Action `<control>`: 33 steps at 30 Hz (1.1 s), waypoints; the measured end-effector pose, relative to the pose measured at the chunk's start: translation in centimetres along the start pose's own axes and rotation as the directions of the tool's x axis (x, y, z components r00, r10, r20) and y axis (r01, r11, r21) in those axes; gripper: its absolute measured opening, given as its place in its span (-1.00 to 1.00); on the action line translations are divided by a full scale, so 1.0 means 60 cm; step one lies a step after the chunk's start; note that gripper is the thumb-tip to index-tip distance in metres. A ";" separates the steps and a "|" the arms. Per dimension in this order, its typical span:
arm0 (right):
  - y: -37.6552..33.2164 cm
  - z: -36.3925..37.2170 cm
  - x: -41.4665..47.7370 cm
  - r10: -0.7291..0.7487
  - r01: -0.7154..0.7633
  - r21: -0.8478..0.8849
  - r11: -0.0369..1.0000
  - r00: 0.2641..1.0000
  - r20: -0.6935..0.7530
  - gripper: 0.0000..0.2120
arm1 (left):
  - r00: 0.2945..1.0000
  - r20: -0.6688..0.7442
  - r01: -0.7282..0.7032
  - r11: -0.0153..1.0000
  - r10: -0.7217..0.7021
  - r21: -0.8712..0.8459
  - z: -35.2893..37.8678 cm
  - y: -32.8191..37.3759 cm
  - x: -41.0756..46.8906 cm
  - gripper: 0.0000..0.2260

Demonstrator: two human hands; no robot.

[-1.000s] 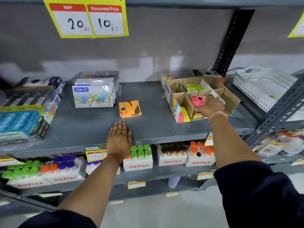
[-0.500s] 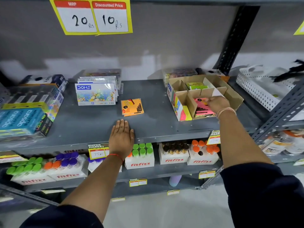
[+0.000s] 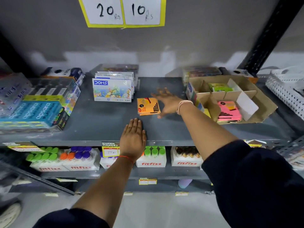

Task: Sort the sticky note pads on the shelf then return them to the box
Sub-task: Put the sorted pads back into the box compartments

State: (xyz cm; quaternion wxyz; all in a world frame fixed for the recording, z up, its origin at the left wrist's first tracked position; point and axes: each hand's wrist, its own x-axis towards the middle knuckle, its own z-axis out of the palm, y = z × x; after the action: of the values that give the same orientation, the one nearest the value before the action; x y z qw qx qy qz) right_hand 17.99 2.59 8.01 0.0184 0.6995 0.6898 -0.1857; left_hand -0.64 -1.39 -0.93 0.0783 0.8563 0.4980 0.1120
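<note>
Orange sticky note pads [image 3: 148, 106] lie in a small stack on the grey shelf [image 3: 102, 122]. My right hand [image 3: 166, 102] is blurred, fingers spread, right beside the stack's right edge and holding nothing. My left hand [image 3: 133, 138] rests flat on the shelf's front edge, fingers together. The cardboard box [image 3: 261, 104] with dividers stands at the right. Pink pads [image 3: 229, 111] fill its near compartment and green pads [image 3: 220, 87] lie in a far one.
Left of the orange stack stand DOMS colour packs [image 3: 112, 91]. Blue apsara boxes [image 3: 32, 112] fill the shelf's left end. A white perforated basket [image 3: 286, 91] sits beyond the box at the right. Below, fitfizz cartons [image 3: 151, 159] hold capped bottles.
My right hand has left the pink pads in the box and swung left to the orange stack. The left hand has stayed flat on the shelf edge.
</note>
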 end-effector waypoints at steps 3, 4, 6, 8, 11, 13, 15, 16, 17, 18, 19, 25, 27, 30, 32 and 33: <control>-0.006 -0.001 0.035 0.013 -0.014 0.061 0.998 1.000 0.027 0.02 | 1.000 -0.023 -0.016 1.000 0.016 -0.019 0.004 0.001 0.001 -0.44; -0.008 -0.002 0.045 0.015 -0.017 0.055 0.998 0.999 0.040 0.03 | 1.000 -0.022 -0.014 1.000 0.014 -0.022 0.004 0.001 0.001 -0.39; -0.012 0.001 0.059 0.013 -0.014 0.019 1.000 0.998 0.066 0.03 | 0.999 -0.032 -0.008 1.000 0.007 -0.018 0.004 0.002 0.001 -0.31; -0.012 0.010 0.068 0.009 -0.013 0.040 0.999 0.996 0.094 -0.04 | 0.999 -0.037 -0.008 1.000 0.008 -0.012 0.005 0.002 0.001 -0.29; -0.006 0.021 0.067 0.013 -0.023 0.140 0.990 0.997 0.073 -0.23 | 1.000 -0.027 -0.003 1.000 0.003 -0.015 0.004 0.001 0.001 -0.28; -0.001 0.019 0.058 0.018 -0.022 0.162 0.987 1.000 0.025 -0.34 | 1.000 -0.010 -0.002 1.000 0.002 -0.015 0.004 0.001 0.000 -0.27; 0.002 0.019 0.047 0.029 -0.024 0.131 0.991 0.999 -0.038 -0.38 | 1.000 -0.011 -0.001 1.000 0.001 -0.017 0.003 0.002 0.000 -0.28; 0.003 0.021 0.041 0.041 -0.033 0.115 0.993 0.997 -0.070 -0.36 | 1.000 -0.017 -0.001 1.000 0.001 -0.016 0.003 0.002 0.000 -0.28; 0.003 0.024 0.035 0.056 -0.046 0.101 0.994 0.993 -0.101 -0.33 | 1.000 -0.019 -0.003 1.000 0.002 -0.013 0.003 0.002 0.000 -0.27; 0.003 0.029 0.030 0.070 -0.058 0.094 0.994 0.989 -0.130 -0.32 | 1.000 -0.014 -0.005 1.000 0.005 -0.003 0.002 0.002 -0.001 -0.27; 0.003 0.033 0.024 0.090 -0.075 0.101 0.992 0.984 -0.152 -0.31 | 1.000 -0.007 -0.008 1.000 0.008 0.004 0.002 0.002 -0.001 -0.26; 0.007 0.053 -0.026 0.242 -0.098 0.432 0.896 0.926 -0.291 -0.32 | 0.999 0.036 0.003 0.999 -0.001 -0.036 -0.009 0.006 0.000 -0.36; 0.007 0.054 -0.044 0.268 -0.079 0.502 0.861 0.909 -0.318 -0.35 | 0.997 0.075 0.012 0.999 -0.010 -0.030 -0.015 0.011 0.001 -0.38; 0.009 0.040 -0.068 0.333 -0.057 0.576 0.816 0.860 -0.387 -0.36 | 0.992 0.120 -0.032 0.999 0.035 -0.028 -0.016 0.029 0.009 -0.48; 0.014 0.022 -0.087 0.385 -0.024 0.630 0.776 0.809 -0.444 -0.37 | 0.989 0.143 -0.041 0.998 0.046 -0.043 -0.013 0.039 0.014 -0.51; 0.019 0.011 -0.097 0.415 -0.002 0.660 0.751 0.779 -0.469 -0.38 | 0.988 0.147 -0.035 0.998 0.042 -0.046 -0.011 0.042 0.015 -0.51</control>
State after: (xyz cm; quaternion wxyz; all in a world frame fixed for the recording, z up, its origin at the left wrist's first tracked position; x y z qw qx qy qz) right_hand 19.04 -3.21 8.78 -0.4084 0.7628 0.4701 -0.1740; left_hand 1.71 -1.83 0.45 0.1312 0.8699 0.4716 0.0605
